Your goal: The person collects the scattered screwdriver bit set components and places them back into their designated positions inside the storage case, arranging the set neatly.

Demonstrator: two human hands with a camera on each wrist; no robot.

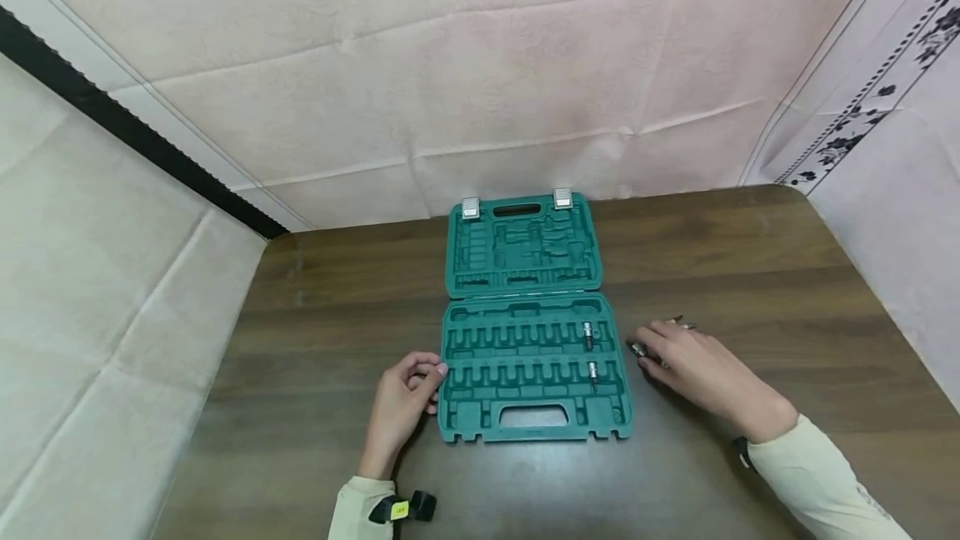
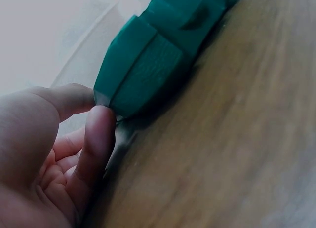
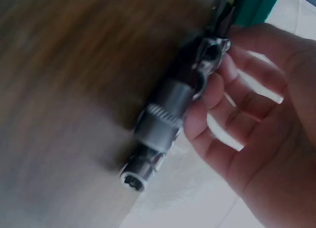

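Observation:
A green plastic tool case (image 1: 465, 419) lies unfolded on the table, with two bit sockets (image 1: 588, 333) in the right part of its lower half. At the case's left edge, my left hand (image 1: 400, 407) pinches the rim between thumb and index finger; the left wrist view has the thumb (image 2: 100, 132) right at the case's corner. To the right of the case, my right hand (image 1: 697, 369) pinches a bit socket (image 1: 637, 349) with its fingertips. Beside its fingers, a knurled metal socket (image 3: 165, 112) and a smaller socket (image 3: 138, 171) lie in a row in the right wrist view.
The case's lid half (image 1: 487, 261), with two metal latches (image 1: 562, 198), lies toward the back of the wooden table (image 1: 337, 298). Pale cloth (image 1: 487, 90) hangs behind the table's far edge. More small metal pieces (image 1: 684, 323) show beyond my right hand.

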